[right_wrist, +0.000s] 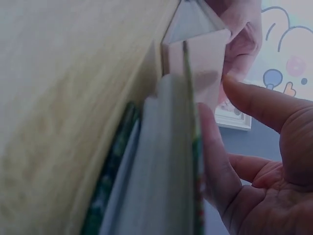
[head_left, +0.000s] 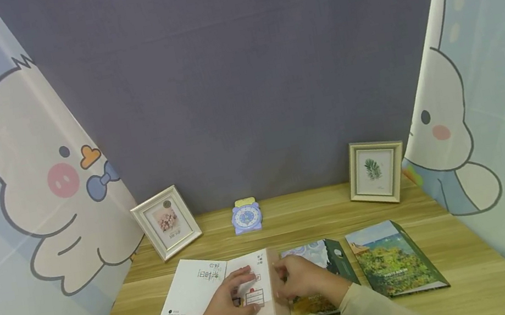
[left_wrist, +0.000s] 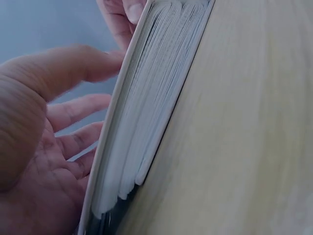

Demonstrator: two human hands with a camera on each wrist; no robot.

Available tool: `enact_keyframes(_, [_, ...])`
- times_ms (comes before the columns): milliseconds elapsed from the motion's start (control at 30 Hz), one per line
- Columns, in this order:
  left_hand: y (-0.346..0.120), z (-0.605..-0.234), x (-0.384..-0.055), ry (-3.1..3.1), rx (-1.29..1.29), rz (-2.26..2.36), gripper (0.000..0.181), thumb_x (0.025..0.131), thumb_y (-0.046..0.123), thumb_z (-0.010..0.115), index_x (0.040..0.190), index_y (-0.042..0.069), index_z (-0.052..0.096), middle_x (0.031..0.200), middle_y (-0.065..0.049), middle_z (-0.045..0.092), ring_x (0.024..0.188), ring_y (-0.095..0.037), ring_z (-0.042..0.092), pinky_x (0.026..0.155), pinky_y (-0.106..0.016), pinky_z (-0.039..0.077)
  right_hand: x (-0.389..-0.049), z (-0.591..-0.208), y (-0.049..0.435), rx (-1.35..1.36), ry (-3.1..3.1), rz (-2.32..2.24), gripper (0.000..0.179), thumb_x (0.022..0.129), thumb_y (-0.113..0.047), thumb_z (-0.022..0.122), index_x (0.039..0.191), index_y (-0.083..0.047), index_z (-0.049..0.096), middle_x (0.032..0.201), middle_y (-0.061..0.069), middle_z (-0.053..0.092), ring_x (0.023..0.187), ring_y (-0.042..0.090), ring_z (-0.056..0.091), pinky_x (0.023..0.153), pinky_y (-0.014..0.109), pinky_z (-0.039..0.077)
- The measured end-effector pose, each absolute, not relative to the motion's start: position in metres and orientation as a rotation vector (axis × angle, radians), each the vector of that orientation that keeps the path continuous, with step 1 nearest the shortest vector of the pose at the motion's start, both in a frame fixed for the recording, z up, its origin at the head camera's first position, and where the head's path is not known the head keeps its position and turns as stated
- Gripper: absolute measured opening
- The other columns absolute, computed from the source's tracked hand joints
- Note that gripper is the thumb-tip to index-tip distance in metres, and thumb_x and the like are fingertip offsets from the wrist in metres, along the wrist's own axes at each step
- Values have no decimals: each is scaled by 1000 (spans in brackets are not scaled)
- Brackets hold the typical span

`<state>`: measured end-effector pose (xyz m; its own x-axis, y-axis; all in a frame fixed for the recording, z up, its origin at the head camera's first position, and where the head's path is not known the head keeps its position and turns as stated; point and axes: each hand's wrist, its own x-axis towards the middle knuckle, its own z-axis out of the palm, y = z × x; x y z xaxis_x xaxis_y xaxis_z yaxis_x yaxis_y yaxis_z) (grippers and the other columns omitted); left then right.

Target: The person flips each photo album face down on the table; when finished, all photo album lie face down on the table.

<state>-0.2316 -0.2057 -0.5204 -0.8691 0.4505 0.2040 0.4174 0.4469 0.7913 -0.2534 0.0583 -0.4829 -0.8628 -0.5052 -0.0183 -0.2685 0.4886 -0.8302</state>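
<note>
In the head view, a white photo album (head_left: 255, 314) with a red and line-drawn print and a pinkish spine lies flat, a second white album (head_left: 190, 296) directly at its left. My left hand (head_left: 225, 308) rests on the printed cover, thumb and fingers spread apart. My right hand (head_left: 298, 277) is at the spine (right_wrist: 203, 63), bent in the head view; close up, its thumb touches the spine's upper edge and its index finger reaches along the side. Beneath the right hand lies a green-spined album (head_left: 341, 257) with a painted cover, partly hidden. Page edges (left_wrist: 156, 88) show in the left wrist view.
Another painted photo album (head_left: 392, 262) lies at the right. Along the back of the wooden table (head_left: 301, 210) stand a picture frame (head_left: 168, 224) with pink flowers, a small blue clock (head_left: 246, 217) and a leaf picture frame (head_left: 376, 172). A grey curtain (head_left: 241, 87) hangs behind.
</note>
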Motion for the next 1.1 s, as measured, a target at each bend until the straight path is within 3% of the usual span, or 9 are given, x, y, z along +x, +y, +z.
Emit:
enact_keyframes(167, [-205,-521,-232,2644,787,1392,60,84,32,90,137,14,67,159,-7,47,147,-39,40,114,-60,41,-253,-482,58,-674,2560,-1223,49,73,-4,88,118,5,71,93,5,63,78,15,57,62,30,53])
enact_keyframes(433, [-204,-522,-232,2657,774,1378,59,83,32,90,136,17,67,158,-4,47,148,-37,40,116,-56,40,-255,-485,60,-698,2573,-1234,45,72,-2,86,115,2,73,93,5,63,79,15,56,63,28,52])
enact_keyframes(633, [-204,-519,-232,2656,789,1397,59,84,30,90,136,15,67,157,-8,48,145,-37,43,111,-52,45,-256,-489,60,-678,2540,-1251,50,77,-3,85,124,3,71,95,3,63,77,15,57,60,30,53])
enact_keyframes(800, [-203,-515,-230,2652,765,1431,61,85,25,89,138,10,65,155,-14,50,144,-41,44,109,-59,46,-257,-487,61,-668,2518,-1282,49,77,-1,84,124,4,70,93,4,64,76,14,60,59,30,55])
enact_keyframes(967, [-205,-505,-227,2653,730,1460,58,89,21,85,141,7,62,153,-16,52,143,-44,45,111,-60,43,-257,-487,62,-687,2481,-1347,47,78,3,82,123,6,69,93,7,65,70,15,64,57,30,58])
enact_keyframes(1100, [-211,-497,-225,2699,665,1467,58,93,23,82,145,8,59,154,-13,53,146,-40,42,118,-58,35,-259,-486,62,-730,2534,-1323,39,82,-4,82,119,1,70,98,6,65,76,11,61,62,28,55])
